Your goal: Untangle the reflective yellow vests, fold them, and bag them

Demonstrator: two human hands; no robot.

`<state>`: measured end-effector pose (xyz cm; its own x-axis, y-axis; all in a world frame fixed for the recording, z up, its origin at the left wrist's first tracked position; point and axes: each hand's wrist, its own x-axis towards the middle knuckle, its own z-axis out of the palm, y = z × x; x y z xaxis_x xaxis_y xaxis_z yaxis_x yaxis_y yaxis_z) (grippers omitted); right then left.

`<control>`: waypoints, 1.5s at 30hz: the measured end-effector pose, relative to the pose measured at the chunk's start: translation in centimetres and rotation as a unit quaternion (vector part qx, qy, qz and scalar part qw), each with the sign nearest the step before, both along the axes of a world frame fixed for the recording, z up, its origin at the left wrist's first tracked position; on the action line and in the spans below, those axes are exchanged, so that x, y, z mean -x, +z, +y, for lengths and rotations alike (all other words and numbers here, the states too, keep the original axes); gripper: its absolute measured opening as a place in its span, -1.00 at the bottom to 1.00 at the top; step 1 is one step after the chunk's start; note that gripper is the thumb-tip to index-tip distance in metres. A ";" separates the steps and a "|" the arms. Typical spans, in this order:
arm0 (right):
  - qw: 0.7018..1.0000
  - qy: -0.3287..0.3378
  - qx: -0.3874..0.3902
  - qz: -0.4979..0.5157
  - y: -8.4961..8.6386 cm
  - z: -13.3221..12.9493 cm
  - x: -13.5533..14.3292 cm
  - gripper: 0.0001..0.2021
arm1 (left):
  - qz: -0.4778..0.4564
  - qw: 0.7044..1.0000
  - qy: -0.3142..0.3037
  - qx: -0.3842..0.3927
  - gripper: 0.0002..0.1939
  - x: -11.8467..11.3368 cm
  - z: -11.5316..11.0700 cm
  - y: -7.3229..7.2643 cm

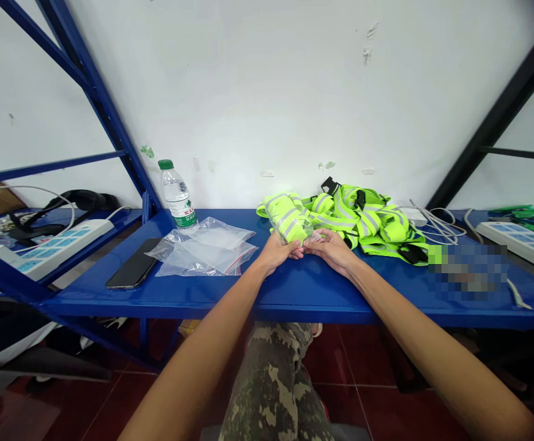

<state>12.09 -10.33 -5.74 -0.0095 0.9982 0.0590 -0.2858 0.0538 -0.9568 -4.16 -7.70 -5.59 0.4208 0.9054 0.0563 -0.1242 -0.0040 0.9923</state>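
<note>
A clear plastic bag (289, 222) with a folded yellow-green reflective strap inside is held over the blue table (304, 300). My left hand (278, 252) grips the bag's lower left edge, fingers closed round it. With its fingers pinched, my right hand (331, 250) holds the bag's near right edge, close beside my left hand. Behind and to the right lies a loose heap of reflective straps (368, 220) with black buckles. Several flat clear bags (207, 248) rest to the left of my hands.
A black phone (133, 263) and a water bottle (178, 197) stand or lie at the left. White cables (441, 226) are behind the straps at the right. Power strips (67, 245) flank the table, and blue frame posts rise at the left.
</note>
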 end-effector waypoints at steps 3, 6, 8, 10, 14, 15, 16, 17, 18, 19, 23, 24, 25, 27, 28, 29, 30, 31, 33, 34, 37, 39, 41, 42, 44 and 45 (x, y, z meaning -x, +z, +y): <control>1.000 0.006 -0.008 -0.021 0.0 0.0 -0.1 -0.51 | -0.011 0.999 -0.033 0.001 -0.63 0.2 0.1 0.1; 1.000 -0.002 -0.003 -0.022 -0.1 0.1 -0.2 -0.49 | -0.014 0.999 -0.045 0.004 -0.58 0.3 0.1 0.2; 1.000 -0.006 -0.001 -0.016 -0.1 0.2 -0.2 -0.48 | -0.016 0.999 -0.049 0.011 -0.59 0.3 0.0 0.3; 1.000 -0.008 -0.009 -0.015 -0.1 0.2 -0.2 -0.49 | -0.016 0.998 -0.049 0.020 -0.59 0.3 0.0 0.4; 0.999 0.009 -0.038 -0.019 -0.1 0.0 -0.1 -0.54 | -0.053 0.998 -0.012 0.032 -0.44 0.2 0.0 0.4; 0.998 0.013 -0.048 -0.023 -0.1 0.0 -0.1 -0.55 | -0.070 0.997 -0.002 0.033 -0.39 0.2 0.0 0.4; 0.998 0.015 -0.058 -0.032 -0.2 0.0 0.0 -0.56 | -0.082 0.996 0.006 0.036 -0.36 0.2 0.1 0.3; 0.996 0.020 -0.068 -0.046 -0.3 0.0 0.0 -0.58 | -0.087 0.995 0.012 0.041 -0.37 0.2 0.1 0.3; 0.995 0.027 -0.076 -0.062 -0.4 0.0 0.1 -0.61 | -0.086 0.995 0.017 0.050 -0.40 0.2 0.1 0.2; 0.993 0.036 -0.082 -0.077 -0.4 0.0 0.1 -0.63 | -0.081 0.995 0.023 0.058 -0.45 0.3 0.2 0.2; 0.993 0.042 -0.074 -0.078 -0.5 0.1 0.2 -0.70 | -0.071 0.995 0.029 0.063 -0.55 0.4 0.2 0.2; 0.995 0.033 -0.067 -0.068 -0.4 0.0 0.2 -0.72 | -0.074 0.995 0.027 0.062 -0.56 0.4 0.2 0.2; 0.996 0.027 -0.061 -0.061 -0.3 0.0 0.2 -0.73 | -0.076 0.995 0.027 0.063 -0.56 0.4 0.1 0.2; 0.996 0.028 -0.055 -0.059 -0.2 -0.1 0.1 -0.73 | -0.083 0.993 0.032 0.072 -0.54 0.4 0.1 0.3; 0.996 0.030 -0.057 -0.061 -0.1 -0.2 0.1 -0.72 | -0.086 0.993 0.032 0.077 -0.53 0.4 0.1 0.3; 0.996 0.030 -0.060 -0.064 -0.1 -0.2 0.2 -0.72 | -0.088 0.992 0.032 0.079 -0.52 0.5 0.1 0.3; 0.995 0.027 -0.063 -0.067 -0.1 -0.2 0.2 -0.71 | -0.086 0.993 0.030 0.079 -0.52 0.5 0.0 0.3; 0.995 0.022 -0.065 -0.070 -0.1 -0.1 0.2 -0.71 | -0.083 0.993 0.029 0.077 -0.52 0.4 0.0 0.3; 0.995 0.007 -0.066 -0.080 -0.1 -0.1 0.4 -0.70 | -0.072 0.995 0.029 0.065 -0.51 0.4 0.0 0.4; 0.994 0.001 -0.066 -0.086 -0.1 -0.1 0.4 -0.70 | -0.066 0.996 0.030 0.056 -0.50 0.4 0.0 0.4; 0.992 -0.008 -0.070 -0.101 0.0 0.0 0.6 -0.70 | -0.052 0.998 0.029 0.030 -0.48 0.2 -0.1 0.5; 0.991 -0.011 -0.080 -0.108 0.0 -0.1 0.6 -0.70 | -0.047 0.998 0.027 0.024 -0.48 0.2 -0.2 0.5; 0.989 -0.007 -0.091 -0.113 0.0 -0.1 0.6 -0.70 | -0.047 0.998 0.027 0.023 -0.48 0.1 -0.1 0.5; 0.989 -0.005 -0.094 -0.115 0.0 0.0 0.5 -0.69 | -0.047 0.998 0.028 0.019 -0.48 0.1 -0.1 0.4; 0.988 -0.003 -0.098 -0.116 -0.2 0.0 0.4 -0.68 | -0.046 0.998 0.035 0.009 -0.49 0.1 0.0 0.3; 0.988 -0.003 -0.099 -0.115 -0.3 0.1 0.4 -0.68 | -0.044 0.998 0.038 0.002 -0.49 0.1 0.0 0.3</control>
<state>11.68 -10.22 -6.01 -0.0388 0.9674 0.2501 -0.0600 0.2476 -0.9670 -4.23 -7.69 -5.31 0.3435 0.9351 0.0868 -0.2113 -0.0131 0.9773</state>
